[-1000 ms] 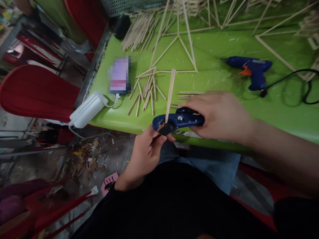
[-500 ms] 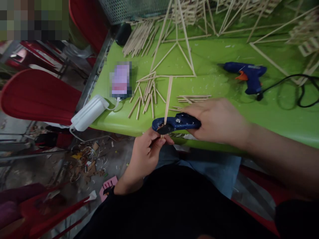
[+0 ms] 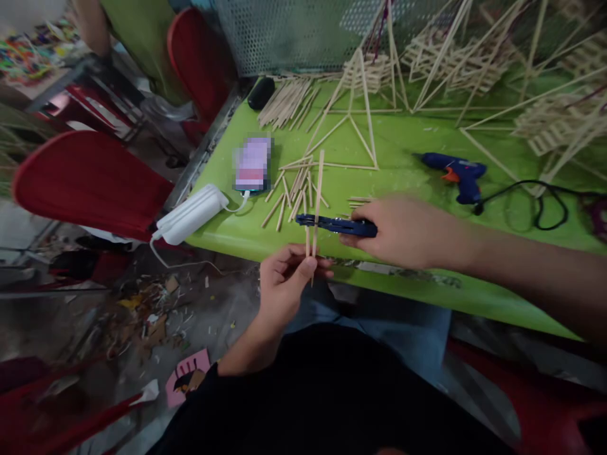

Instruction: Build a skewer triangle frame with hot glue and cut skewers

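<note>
My left hand (image 3: 283, 282) pinches two thin wooden sticks between thumb and fingers, just off the table's front edge. The long stick (image 3: 320, 183) points away from me, and a shorter stick (image 3: 308, 241) lies beside it. My right hand (image 3: 410, 232) is wrapped round the handles of a blue pipe cutter (image 3: 339, 225). Its head, seen edge-on, reaches left across the long stick; whether the blade touches the wood I cannot tell. Short cut sticks (image 3: 298, 186) lie loosely just beyond the cutter, and another few short sticks (image 3: 358, 200) are partly hidden by my right hand.
On the green table (image 3: 398, 139) are a blue glue gun (image 3: 458, 170) with a black cord, stick frames (image 3: 372, 136), a stick pile (image 3: 287, 104), a phone (image 3: 253, 164) and a white power bank (image 3: 192, 213). A red chair (image 3: 90, 180) stands left; scraps litter the floor.
The cutter has turned from flat to edge-on. The sticks, earlier lined up together, now sit apart, the shorter one to the left of the long one. The camera view has shifted.
</note>
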`<act>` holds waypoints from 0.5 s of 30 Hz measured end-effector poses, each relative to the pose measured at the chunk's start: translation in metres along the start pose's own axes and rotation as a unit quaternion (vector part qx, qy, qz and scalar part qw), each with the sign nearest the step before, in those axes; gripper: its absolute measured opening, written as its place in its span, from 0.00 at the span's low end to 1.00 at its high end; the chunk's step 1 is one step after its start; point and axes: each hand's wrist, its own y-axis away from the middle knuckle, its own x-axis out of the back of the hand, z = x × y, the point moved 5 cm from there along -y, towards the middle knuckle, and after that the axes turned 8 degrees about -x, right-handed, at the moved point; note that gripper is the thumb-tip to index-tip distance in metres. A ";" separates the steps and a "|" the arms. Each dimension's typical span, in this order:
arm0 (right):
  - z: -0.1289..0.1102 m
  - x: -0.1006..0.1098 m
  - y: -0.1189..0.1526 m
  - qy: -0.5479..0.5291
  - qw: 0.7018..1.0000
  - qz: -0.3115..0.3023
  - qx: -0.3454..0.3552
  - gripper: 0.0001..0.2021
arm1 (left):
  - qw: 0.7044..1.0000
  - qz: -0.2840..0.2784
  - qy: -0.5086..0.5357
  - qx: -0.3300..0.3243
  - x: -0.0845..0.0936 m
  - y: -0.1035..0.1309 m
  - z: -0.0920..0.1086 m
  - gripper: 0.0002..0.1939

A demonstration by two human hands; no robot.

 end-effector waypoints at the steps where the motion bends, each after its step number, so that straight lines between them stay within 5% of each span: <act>1: -0.004 0.002 -0.003 0.007 1.000 -0.012 -0.003 0.22 | 1.000 0.020 0.004 -0.003 0.004 0.000 -0.004 0.14; 15: -0.031 0.005 -0.047 0.091 0.985 -0.129 -0.065 0.24 | 0.985 0.125 0.083 0.083 0.021 -0.017 -0.021 0.23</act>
